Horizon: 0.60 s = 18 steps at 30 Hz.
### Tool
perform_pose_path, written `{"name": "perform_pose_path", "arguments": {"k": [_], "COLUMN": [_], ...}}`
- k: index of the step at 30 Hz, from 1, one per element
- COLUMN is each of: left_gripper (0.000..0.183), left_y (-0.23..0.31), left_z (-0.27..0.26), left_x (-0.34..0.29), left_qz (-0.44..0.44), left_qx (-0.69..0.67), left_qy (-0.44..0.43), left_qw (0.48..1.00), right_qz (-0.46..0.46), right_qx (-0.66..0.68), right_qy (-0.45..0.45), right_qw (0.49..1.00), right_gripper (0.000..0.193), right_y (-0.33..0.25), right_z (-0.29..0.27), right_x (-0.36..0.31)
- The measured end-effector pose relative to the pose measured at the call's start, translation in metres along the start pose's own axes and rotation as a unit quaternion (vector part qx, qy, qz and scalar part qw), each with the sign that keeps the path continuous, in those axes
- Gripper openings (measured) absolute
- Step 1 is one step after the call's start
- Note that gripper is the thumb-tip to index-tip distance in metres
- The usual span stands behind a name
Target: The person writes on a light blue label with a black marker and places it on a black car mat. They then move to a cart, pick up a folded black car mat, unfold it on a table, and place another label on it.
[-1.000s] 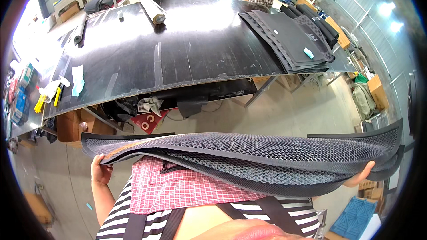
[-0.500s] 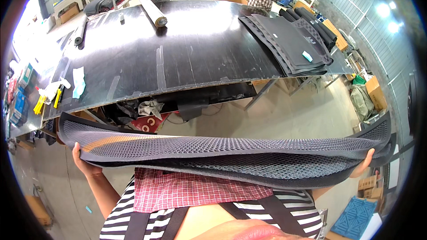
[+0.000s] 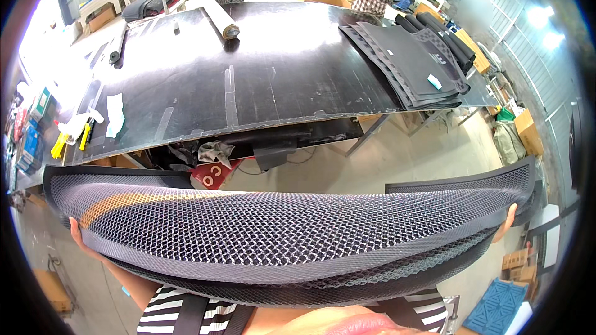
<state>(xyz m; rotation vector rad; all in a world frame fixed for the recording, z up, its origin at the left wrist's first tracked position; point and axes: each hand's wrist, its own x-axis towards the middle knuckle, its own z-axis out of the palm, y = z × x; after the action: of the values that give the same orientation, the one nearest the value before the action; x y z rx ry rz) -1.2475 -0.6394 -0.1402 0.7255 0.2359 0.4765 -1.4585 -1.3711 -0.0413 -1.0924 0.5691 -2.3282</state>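
The left hand and right hand grip opposite ends of layered, dark grey honeycomb-mesh matting, held across a half-hidden black-and-white striped fabric top. Most fingers are hidden; the layer count is unclear.

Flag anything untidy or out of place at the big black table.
On the black table, at the right, the stacked mats lie fanned, their edges unaligned. Underneath, a crumpled grey cloth sits beside rumpled dark sheeting, seemingly tossed rather than stored.
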Motion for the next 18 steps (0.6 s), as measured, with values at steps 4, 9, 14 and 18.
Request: {"name": "perform_pose_path", "arguments": {"k": [4, 9, 14, 18], "left_gripper": [0.055, 0.054, 0.055, 0.056], "left_y": [0.001, -0.013, -0.028, -0.033], "left_z": [-0.020, -0.012, 0.016, 0.060], "left_x": [0.006, 0.022, 0.043, 0.061], "left_qz": [0.002, 0.029, 0.070, 0.133], "left_qx": [-0.024, -0.067, -0.130, -0.146], "left_qy": [-0.004, -0.138, -0.167, -0.209], "left_qw": [1.000, 0.988, 0.975, 0.958], "right_qz": [-0.172, -0.117, -0.101, -0.107], "right_qx": [-0.015, -0.058, -0.069, -0.055], "right_qy": [-0.013, -0.037, -0.087, -0.110], "right_qw": [0.985, 0.991, 0.989, 0.987], "right_gripper": [0.028, 0.029, 0.031, 0.033], "right_y": [0.014, 0.026, 0.055, 0.084], "right_z": [0.018, 0.005, 0.038, 0.079], "right_x": [-0.012, 0.003, -0.005, -0.015]}}
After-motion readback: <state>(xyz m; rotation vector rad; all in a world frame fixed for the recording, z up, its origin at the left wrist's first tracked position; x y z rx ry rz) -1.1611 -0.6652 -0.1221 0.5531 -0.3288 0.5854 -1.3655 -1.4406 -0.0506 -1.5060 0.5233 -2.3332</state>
